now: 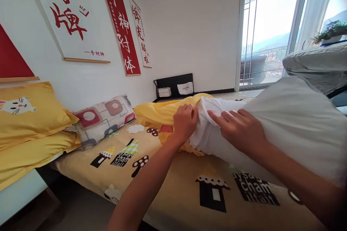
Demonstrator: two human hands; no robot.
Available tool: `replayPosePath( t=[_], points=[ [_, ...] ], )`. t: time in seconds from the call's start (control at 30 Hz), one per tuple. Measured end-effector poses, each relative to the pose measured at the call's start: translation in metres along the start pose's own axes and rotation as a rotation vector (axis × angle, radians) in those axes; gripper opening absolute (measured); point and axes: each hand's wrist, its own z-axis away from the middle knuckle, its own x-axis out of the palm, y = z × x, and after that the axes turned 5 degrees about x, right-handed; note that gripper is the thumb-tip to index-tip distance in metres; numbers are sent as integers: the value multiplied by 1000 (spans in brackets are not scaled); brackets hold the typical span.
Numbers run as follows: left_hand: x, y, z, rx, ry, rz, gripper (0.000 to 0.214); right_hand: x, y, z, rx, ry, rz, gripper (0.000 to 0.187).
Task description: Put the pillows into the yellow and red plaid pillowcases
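Observation:
A yellow fabric cover (154,112) with a printed red patch lies across the bed. Large white bedding fabric (298,115) stretches from the cover's near end to the right side of view. My left hand (186,121) is closed where yellow and white meet, its fingers curled on the cover's edge. On the other side of a bunched white fold, my right hand (241,130) is closed on the white fabric, index finger stretched along the fold. Whether the white piece is a quilt or a pillow, I cannot tell.
The bed has a printed tan sheet (168,184). A patterned pillow (104,117) and yellow pillows (35,115) lie at left. Scrolls (121,25) hang on the wall. Beside a glass door (267,32), a grey covered piece (317,59) bears a plant (330,30).

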Motion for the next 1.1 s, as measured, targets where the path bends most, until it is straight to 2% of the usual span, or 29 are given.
replayPosePath(
  t=[0.1,0.17,0.23,0.3,0.33,0.4,0.47,0.53,0.63,0.73,0.8,0.87,0.97,1.03,1.1],
  points=[
    [0,-3,-21,-88,209,156,29,-7,-4,-43,50,-29,14,38],
    [1,-11,-24,-115,257,192,28,-1,-1,-54,115,-130,23,40],
    [1,-18,-10,-38,235,150,19,14,5,-48,166,-252,14,39],
    [1,-21,20,169,125,54,10,34,12,-28,181,-376,-24,36],
    [0,-22,39,315,20,0,10,45,16,-15,173,-433,-48,34],
    [1,-23,78,631,-292,-86,15,65,25,8,163,-511,-88,30],
    [3,-25,106,762,-555,-157,21,80,35,24,197,-532,-105,31],
    [6,-26,118,745,-718,-192,25,87,39,31,237,-500,-105,35],
    [8,-25,111,702,-876,-176,24,76,24,40,178,-363,-152,37],
    [4,-24,95,693,-959,-156,19,49,-14,72,-79,-212,-329,32],
    [-2,-25,89,702,-977,-147,17,31,-40,107,-251,-190,-445,32],
    [-7,-28,84,708,-985,-146,16,22,-56,143,-231,-270,-459,45],
    [-13,-29,82,688,-1008,-166,16,26,-58,175,-80,-393,-367,59],
    [-12,-24,83,677,-1051,-188,16,37,-52,176,-33,-377,-262,56],
    [-5,-15,89,670,-1125,-212,20,50,-47,165,-47,-300,-161,47]
  ],
)
